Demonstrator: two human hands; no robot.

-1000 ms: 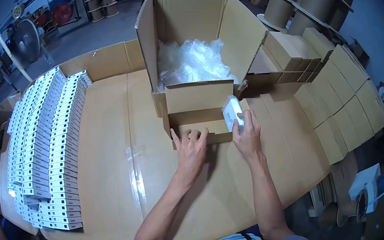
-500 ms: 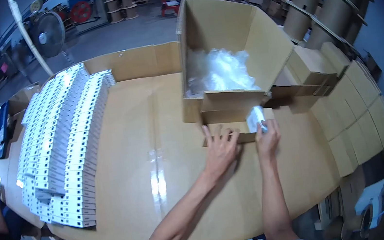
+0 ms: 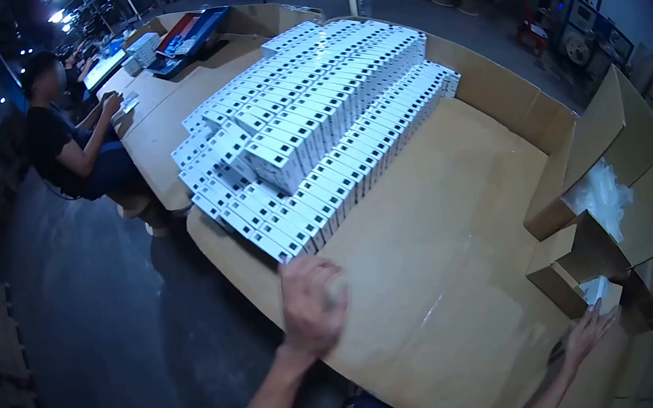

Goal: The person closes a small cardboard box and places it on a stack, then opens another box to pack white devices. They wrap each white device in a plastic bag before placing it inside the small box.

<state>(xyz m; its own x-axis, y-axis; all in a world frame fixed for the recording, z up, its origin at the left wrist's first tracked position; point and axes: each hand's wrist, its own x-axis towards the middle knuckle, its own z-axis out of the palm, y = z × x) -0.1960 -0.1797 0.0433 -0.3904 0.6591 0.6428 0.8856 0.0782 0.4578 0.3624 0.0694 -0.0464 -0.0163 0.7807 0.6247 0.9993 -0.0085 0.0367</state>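
Observation:
Rows of small white boxes point(image 3: 368, 144), each with a dark square on its end, are stacked on the cardboard-covered table. My left hand point(image 3: 312, 302) is at the near corner of these rows, its fingers bent and blurred; whether it grips a box is hidden. Far to the right, my right hand point(image 3: 591, 331) has its fingers spread at the edge of a small open carton point(image 3: 550, 279). A white box point(image 3: 595, 289) lies in that carton, just beyond the fingertips.
A large open carton point(image 3: 648, 184) holding clear plastic bags point(image 3: 602, 194) stands at the right. At the upper left a co-worker point(image 3: 67, 140) sits at another table with a blue-and-red tray point(image 3: 191, 39). A low cardboard wall point(image 3: 494, 88) runs along the far edge.
The view has swung left. My left hand has moved from the small carton to the stacked white boxes. My right hand has let go of the white box, which now lies in the small carton.

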